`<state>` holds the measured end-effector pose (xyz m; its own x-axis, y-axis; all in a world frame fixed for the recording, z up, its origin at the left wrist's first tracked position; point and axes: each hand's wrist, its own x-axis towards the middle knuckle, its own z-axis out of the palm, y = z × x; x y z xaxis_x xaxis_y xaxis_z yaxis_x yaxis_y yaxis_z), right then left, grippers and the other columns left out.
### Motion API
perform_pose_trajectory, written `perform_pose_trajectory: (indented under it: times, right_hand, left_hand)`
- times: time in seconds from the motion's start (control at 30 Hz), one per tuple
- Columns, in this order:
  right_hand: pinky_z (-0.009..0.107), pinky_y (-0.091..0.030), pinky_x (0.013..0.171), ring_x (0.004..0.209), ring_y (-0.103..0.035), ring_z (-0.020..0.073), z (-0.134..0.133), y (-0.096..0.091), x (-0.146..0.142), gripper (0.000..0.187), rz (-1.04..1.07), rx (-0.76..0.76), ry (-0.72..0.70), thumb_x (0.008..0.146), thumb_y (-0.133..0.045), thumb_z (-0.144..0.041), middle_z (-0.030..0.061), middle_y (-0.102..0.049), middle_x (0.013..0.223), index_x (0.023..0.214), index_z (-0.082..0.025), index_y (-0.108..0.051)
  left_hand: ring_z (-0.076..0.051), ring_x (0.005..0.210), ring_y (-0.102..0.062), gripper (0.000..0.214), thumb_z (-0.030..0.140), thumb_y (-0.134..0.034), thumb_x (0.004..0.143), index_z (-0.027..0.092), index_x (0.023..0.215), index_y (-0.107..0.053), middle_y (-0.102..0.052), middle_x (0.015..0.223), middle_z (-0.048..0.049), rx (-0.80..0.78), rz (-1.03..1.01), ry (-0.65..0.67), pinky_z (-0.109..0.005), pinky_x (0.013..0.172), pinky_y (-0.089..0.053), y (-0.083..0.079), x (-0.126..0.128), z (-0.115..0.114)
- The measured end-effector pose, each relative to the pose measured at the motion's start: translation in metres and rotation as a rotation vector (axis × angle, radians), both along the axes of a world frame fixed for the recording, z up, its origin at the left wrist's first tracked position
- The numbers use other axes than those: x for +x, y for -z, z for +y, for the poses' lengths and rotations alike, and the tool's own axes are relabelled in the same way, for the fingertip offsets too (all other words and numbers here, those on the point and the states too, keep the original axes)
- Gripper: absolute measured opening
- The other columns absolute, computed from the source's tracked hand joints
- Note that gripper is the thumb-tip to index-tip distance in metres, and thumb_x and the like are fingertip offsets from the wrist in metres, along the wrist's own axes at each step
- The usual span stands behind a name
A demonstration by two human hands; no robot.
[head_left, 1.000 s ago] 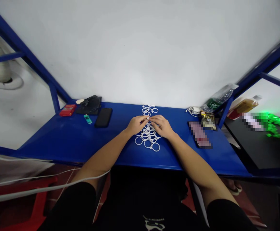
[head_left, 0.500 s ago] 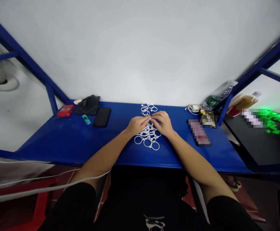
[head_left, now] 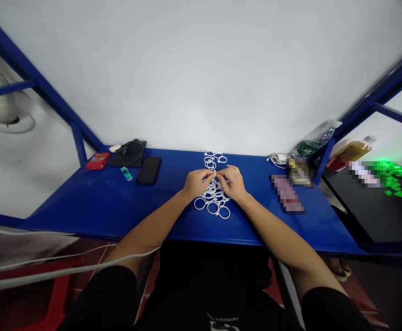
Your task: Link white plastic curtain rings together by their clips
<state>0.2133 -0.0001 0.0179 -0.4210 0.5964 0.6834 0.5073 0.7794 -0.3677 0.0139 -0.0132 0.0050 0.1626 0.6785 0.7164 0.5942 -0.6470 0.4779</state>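
Observation:
A pile of white plastic rings point(head_left: 215, 202) lies in the middle of the blue table point(head_left: 100, 202). My left hand point(head_left: 197, 182) and my right hand point(head_left: 233, 181) meet just above the pile, fingertips pinched together on a white ring between them. A smaller group of white rings point(head_left: 213, 159) lies farther back near the wall.
On the left lie a black phone point(head_left: 149, 170), a teal lighter point(head_left: 126, 173), a red box point(head_left: 98, 161) and a black pouch point(head_left: 129, 152). To the right are a blurred phone point(head_left: 287, 193), a snack packet point(head_left: 300, 172), a white cable point(head_left: 278, 159) and bottles point(head_left: 316, 138). Green pieces point(head_left: 396, 177) sit on a neighbouring black table.
Both hands stay pinched together over the ring pile, with only small finger shifts. The camera view has wobbled slightly.

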Motion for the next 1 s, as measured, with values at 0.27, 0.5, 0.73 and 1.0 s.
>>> perform_pose_trajectory:
  times: [0.27, 0.5, 0.73, 1.0]
  right_hand:
    - [0.038, -0.055, 0.090, 0.083, -0.072, 0.0212, 0.020, -0.010, -0.002, 0.025, -0.026, -0.224, -0.013, 0.103, -0.060, -0.039, 0.0039, -0.080, 0.090, 0.095, -0.024, -0.077]
    - [0.042, -0.052, 0.103, 0.118, -0.067, 0.0307, 0.110, -0.025, -0.005, 0.035, -0.344, -0.332, 0.354, 0.102, -0.057, -0.032, 0.0160, -0.071, 0.131, 0.132, -0.018, -0.071]
    - [0.041, -0.053, 0.101, 0.115, -0.067, 0.0305, 0.133, -0.009, -0.017, 0.030, -0.488, -0.403, 0.398, 0.101, -0.060, -0.038, 0.0161, -0.068, 0.131, 0.119, -0.020, -0.077]
    - [0.040, -0.052, 0.097, 0.108, -0.066, 0.0289, 0.104, 0.000, -0.002, 0.025, -0.521, -0.296, 0.328, 0.100, -0.060, -0.034, 0.0122, -0.074, 0.119, 0.104, -0.022, -0.081]
  left_hand:
    - [-0.020, 0.087, -0.072, 0.016, 0.028, -0.063, 0.102, 0.019, 0.095, -0.074, -0.078, 0.092, -0.0046, -0.064, 0.224, 0.057, -0.034, 0.086, -0.053, -0.011, -0.021, 0.010]
    - [-0.023, 0.108, -0.068, 0.018, 0.027, -0.060, 0.103, 0.021, 0.100, -0.076, -0.075, 0.117, -0.0080, -0.100, 0.381, 0.236, -0.040, 0.097, -0.052, -0.010, -0.017, 0.011]
    - [-0.021, 0.103, -0.073, 0.019, 0.028, -0.059, 0.104, 0.020, 0.106, -0.076, -0.078, 0.109, -0.0061, -0.164, 0.340, 0.321, -0.035, 0.094, -0.055, -0.008, -0.007, 0.004]
    - [-0.019, 0.092, -0.075, 0.016, 0.029, -0.064, 0.101, 0.023, 0.101, -0.079, -0.081, 0.099, -0.0023, -0.195, 0.303, 0.257, -0.032, 0.086, -0.057, -0.004, -0.005, 0.005]
